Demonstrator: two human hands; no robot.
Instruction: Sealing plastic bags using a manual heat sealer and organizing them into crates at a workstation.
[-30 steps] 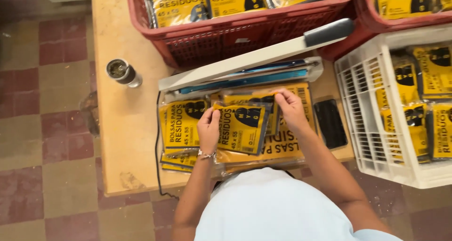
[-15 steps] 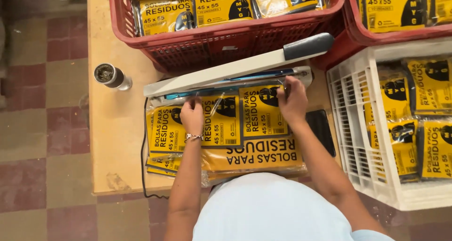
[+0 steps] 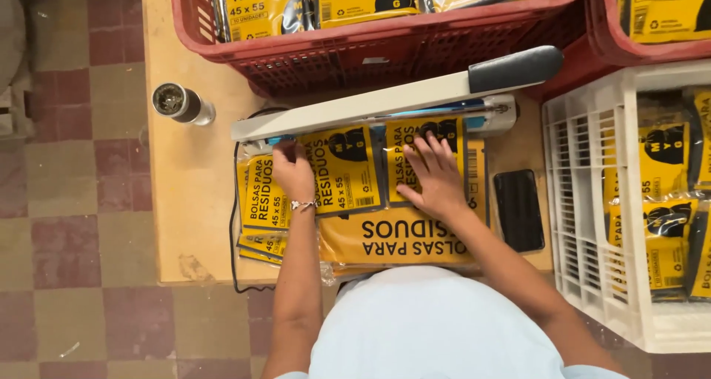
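We see two yellow-and-black packets lying side by side under the raised arm of the heat sealer (image 3: 385,101), their top edges pushed up to the sealer's bar. The left packet (image 3: 344,168) sits just to the right of the left hand (image 3: 294,173), touching it; the right packet (image 3: 415,146) lies partly under the right hand (image 3: 437,175). Left hand: fingers curled together at the packet's upper left corner near the sealer bar; we cannot tell if it is pinching the corner or just pressing on it. There is a thin bracelet at its wrist. Right hand: fingers spread apart and flat, palm down, pressing on the right packet, gripping nothing. Both packets rest on top of a larger yellow bag (image 3: 396,238) whose print faces us upside down, and more yellow packets (image 3: 261,201) are stacked under and left of the left hand. All of this lies on the wooden surface (image 3: 189,201). A black phone (image 3: 518,209) lies flat just right of the right hand. A small metal cylinder (image 3: 181,104) stands near the surface's left part, well apart from the hands. A red crate (image 3: 385,49) of similar packets sits behind the sealer, and a white crate (image 3: 585,201) with more is at the right.
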